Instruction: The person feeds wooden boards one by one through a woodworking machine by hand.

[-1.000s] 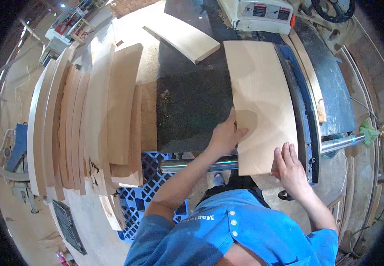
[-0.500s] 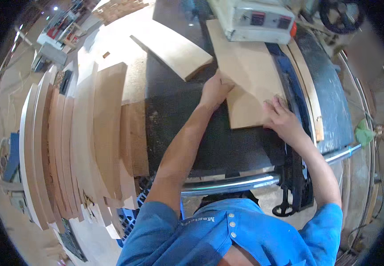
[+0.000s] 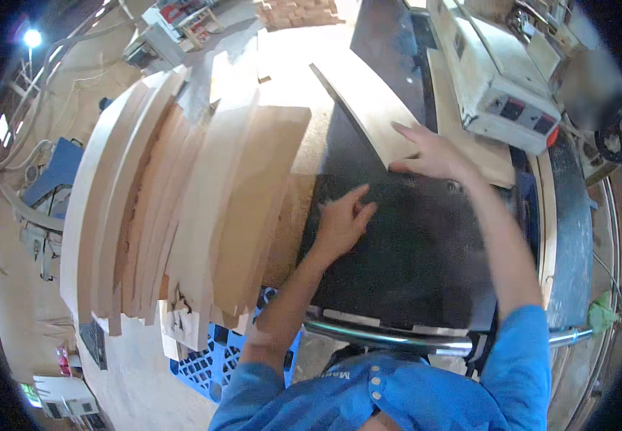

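Note:
A pale board (image 3: 372, 100) lies slantwise on the dark machine table (image 3: 397, 266). My right hand (image 3: 440, 156) reaches over its near end, fingers and thumb spread across the wood; whether they press on it I cannot tell. Nearer to me, my left hand (image 3: 343, 224) hovers above the tabletop, holding nothing, with thumb and index finger apart. To the right, a second, tan board (image 3: 462, 118) lies partly hidden beneath the white machine housing (image 3: 501, 82).
At the left stands a tall stack of curved boards (image 3: 243, 187) beside a blue plastic pallet (image 3: 228, 359). A metal bar (image 3: 390, 339) runs along the table's front edge. Long wooden strips (image 3: 546, 215) lie at the table's right. Brick-like wood pieces (image 3: 300, 13) are piled behind.
Both hands have let go of the tan board, which is now farther under the housing. My right hand has moved to the pale board; my left has drawn back. The view has shifted.

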Available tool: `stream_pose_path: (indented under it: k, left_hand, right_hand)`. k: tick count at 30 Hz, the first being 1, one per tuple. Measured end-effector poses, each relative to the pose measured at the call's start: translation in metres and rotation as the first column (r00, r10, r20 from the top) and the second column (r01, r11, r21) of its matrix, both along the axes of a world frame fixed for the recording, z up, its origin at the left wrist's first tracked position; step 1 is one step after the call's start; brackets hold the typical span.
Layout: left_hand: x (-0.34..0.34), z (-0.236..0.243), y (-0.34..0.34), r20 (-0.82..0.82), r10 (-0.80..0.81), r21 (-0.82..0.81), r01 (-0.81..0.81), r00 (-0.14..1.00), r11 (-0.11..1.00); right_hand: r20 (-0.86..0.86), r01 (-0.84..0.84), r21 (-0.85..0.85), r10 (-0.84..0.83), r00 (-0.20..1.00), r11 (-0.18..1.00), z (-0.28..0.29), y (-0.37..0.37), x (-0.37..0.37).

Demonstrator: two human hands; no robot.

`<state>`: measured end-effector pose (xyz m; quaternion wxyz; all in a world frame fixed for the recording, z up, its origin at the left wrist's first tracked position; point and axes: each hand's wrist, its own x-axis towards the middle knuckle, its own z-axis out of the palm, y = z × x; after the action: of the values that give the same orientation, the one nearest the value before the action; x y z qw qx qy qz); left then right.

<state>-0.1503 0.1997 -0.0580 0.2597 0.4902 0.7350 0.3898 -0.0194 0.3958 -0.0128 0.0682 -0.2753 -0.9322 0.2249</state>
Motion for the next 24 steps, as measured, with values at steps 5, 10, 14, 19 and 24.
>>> stream_pose_path:
  k: [5,10,14,19,24]
  left_hand:
    - [-0.009,-0.012,-0.043,0.142,0.062,-0.023,-0.059,0.988,0.998]
    - [-0.004,-0.026,-0.06,0.092,0.003,0.199,-0.021,0.996,0.98]
    - [0.035,0.01,-0.063,0.188,0.082,-0.205,-0.042,0.979,0.978]
    - [0.115,-0.038,-0.082,0.139,-0.274,-0.238,0.3,0.952,0.924]
    - [0.158,-0.037,-0.059,0.099,-0.421,-0.273,0.432,0.902,0.86]
  right_hand:
    - [0.237,0.293,0.197,-0.336,0.912,0.936,-0.036,0.017,-0.052]
    - [0.033,0.379,0.155,-0.388,0.921,0.912,-0.07,-0.042,0.0]
    - [0.13,0.405,0.219,-0.438,0.889,0.888,-0.05,-0.193,0.076]
    - [0.018,0.454,0.302,-0.481,0.876,0.838,-0.077,-0.343,0.176]
    - [-0.167,0.525,0.33,-0.498,0.851,0.785,-0.079,-0.343,0.202]
